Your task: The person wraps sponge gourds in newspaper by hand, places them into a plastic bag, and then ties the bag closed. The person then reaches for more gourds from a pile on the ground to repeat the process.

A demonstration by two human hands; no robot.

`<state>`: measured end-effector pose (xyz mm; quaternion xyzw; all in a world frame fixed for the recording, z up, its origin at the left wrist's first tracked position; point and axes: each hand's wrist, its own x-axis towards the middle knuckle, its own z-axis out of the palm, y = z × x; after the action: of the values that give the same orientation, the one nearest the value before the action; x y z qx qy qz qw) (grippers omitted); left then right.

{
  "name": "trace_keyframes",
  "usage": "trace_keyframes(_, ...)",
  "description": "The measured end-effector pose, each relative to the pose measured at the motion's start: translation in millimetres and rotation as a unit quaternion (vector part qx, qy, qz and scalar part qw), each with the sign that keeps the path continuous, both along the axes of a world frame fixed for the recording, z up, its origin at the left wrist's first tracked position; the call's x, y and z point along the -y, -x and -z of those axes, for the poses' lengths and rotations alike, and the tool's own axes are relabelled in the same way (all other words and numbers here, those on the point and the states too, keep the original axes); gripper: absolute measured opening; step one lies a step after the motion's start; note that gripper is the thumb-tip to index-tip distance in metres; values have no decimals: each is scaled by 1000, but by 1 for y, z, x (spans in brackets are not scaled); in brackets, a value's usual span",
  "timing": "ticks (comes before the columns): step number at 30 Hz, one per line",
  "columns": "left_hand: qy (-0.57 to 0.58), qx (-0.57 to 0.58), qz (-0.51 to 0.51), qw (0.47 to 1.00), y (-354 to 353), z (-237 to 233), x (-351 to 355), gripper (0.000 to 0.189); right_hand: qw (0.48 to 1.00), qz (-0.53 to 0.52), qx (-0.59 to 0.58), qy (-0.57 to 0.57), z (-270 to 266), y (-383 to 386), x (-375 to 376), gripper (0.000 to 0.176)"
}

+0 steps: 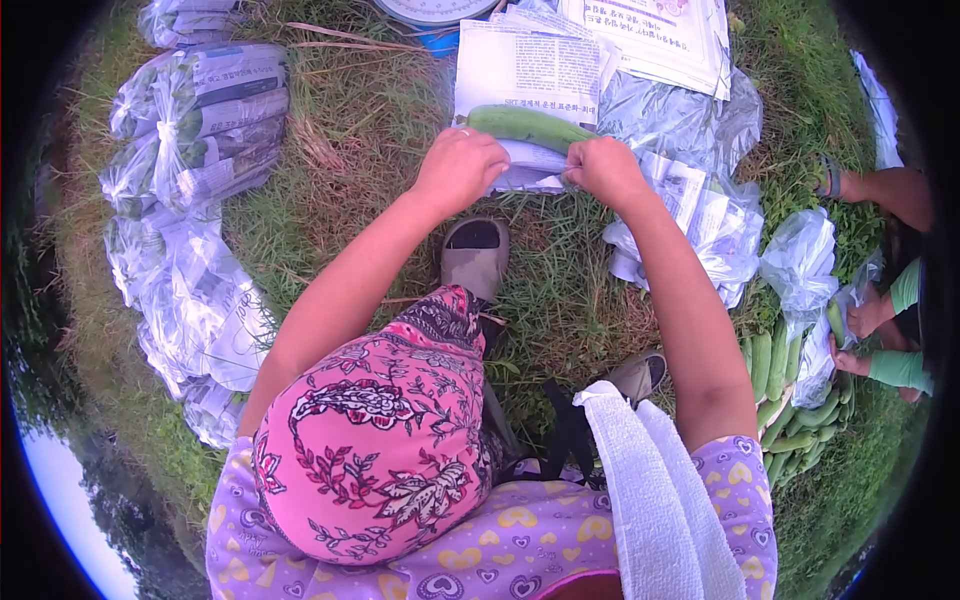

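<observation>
Carefully, the left hand (462, 168) and right hand (606, 170) pinch newspaper (525, 62) under a zucchini (528, 124) (slightly curved), upper centre.

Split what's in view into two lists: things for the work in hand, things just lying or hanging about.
Likely in use:
- squash, between left hand and right hand
- newspaper beneath it
- filled bags

Likely incidental:
- towel
- dry stalks
</observation>
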<state>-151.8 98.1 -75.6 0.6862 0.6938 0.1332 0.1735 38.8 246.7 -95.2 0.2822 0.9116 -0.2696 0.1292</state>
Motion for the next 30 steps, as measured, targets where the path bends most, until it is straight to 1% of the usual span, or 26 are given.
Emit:
trace_keyframes(4, 13, 12, -22, 1000, -1, 0, 1, 12, 1000, 7, 7, 14, -3, 1, -4, 23)
trace_keyframes(8, -1, 41, -37, 998, -2, 6, 1, 15, 1000, 7, 9, 8, -12, 3, -5, 30)
trace_keyframes(11, 8, 39, -37, 999, -2, 9, 1, 16, 992, 75, 12, 99, -21, 4, -10, 31)
trace_keyframes(14, 34, 30, -28, 999, -3, 4, 4, 16, 983, 101, -144, 44, -2, 1, -17, 32)
trace_keyframes(17, 35, 24, -18, 999, -3, 7, 6, 15, 988, 72, -138, -17, 8, 2, -13, 42)
trace_keyframes(20, 23, 23, -23, 999, -2, 17, 12, 13, 996, 44, -73, -14, 25, 9, -12, 46)
trace_keyframes(23, 12, 19, -18, 1000, -2, 20, 15, 12, 993, 58, -92, 40, 30, 12, -24, 45)
trace_keyframes(29, -8, 14, -14, 1000, -3, 20, 17, 12, 967, 80, -118, 212, 31, 8, -25, 43)
trace_keyframes(30, -13, 19, -18, 1000, -3, 21, 18, 12, 966, 82, -115, 215, 35, 7, -25, 41)
